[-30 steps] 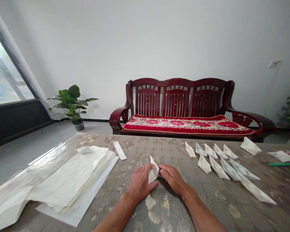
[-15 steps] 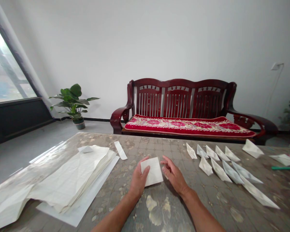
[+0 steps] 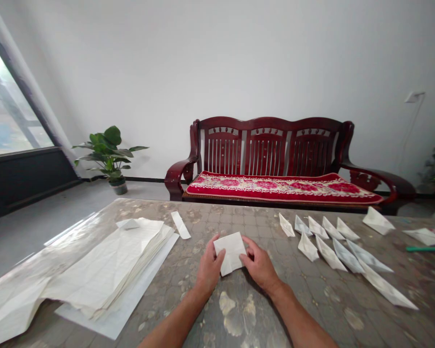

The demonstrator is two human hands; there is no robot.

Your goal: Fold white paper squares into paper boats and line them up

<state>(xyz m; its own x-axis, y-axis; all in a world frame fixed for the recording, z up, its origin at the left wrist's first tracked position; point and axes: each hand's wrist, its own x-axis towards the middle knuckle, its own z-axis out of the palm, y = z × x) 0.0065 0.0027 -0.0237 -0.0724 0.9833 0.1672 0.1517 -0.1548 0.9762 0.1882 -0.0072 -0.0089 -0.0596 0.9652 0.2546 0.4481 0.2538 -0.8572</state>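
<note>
folded white paper square (image 3: 231, 252) lies flat on the mottled grey-brown table top (image 3: 217, 314) at lower centre of frame, left hand (image 3: 209, 268) and right hand (image 3: 260, 266) curled against opposite edges, any true pinch impossible to tell; even pressure from both sides would best keep the edges aligned
</note>
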